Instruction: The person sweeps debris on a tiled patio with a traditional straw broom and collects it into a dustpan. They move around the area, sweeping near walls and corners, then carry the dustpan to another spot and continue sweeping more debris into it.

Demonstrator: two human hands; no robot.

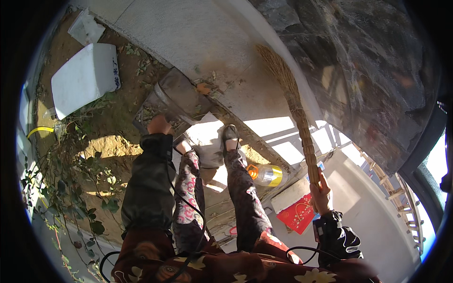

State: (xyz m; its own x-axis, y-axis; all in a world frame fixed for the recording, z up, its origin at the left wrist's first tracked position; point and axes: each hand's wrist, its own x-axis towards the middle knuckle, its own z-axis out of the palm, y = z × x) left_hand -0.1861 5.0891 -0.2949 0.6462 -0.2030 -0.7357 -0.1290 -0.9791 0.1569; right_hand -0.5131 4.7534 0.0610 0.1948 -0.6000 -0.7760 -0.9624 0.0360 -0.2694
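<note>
My right hand (pixel 321 195) grips the handle end of a straw broom (pixel 300 123), whose bristles fan out at the top over the pale concrete floor. My left hand (pixel 159 124) is at the near side of a metal dustpan (pixel 182 90) with a raised curved handle; its fingers are partly hidden, so its hold cannot be told. Leaf litter and dirt lie in the dustpan's near part. A dry brown leaf (pixel 203 88) and crumbs of debris (pixel 226 83) lie by the pan's far edge, on the concrete.
A white foam box (pixel 85 78) stands on the soil at the upper left, above trailing plants (pixel 78 187). An orange-capped plastic bottle (pixel 269 175) and a red bag (pixel 295 214) lie at the right. A stone-patterned surface (pixel 368 70) fills the upper right; a wooden ladder (pixel 396 192) is beyond.
</note>
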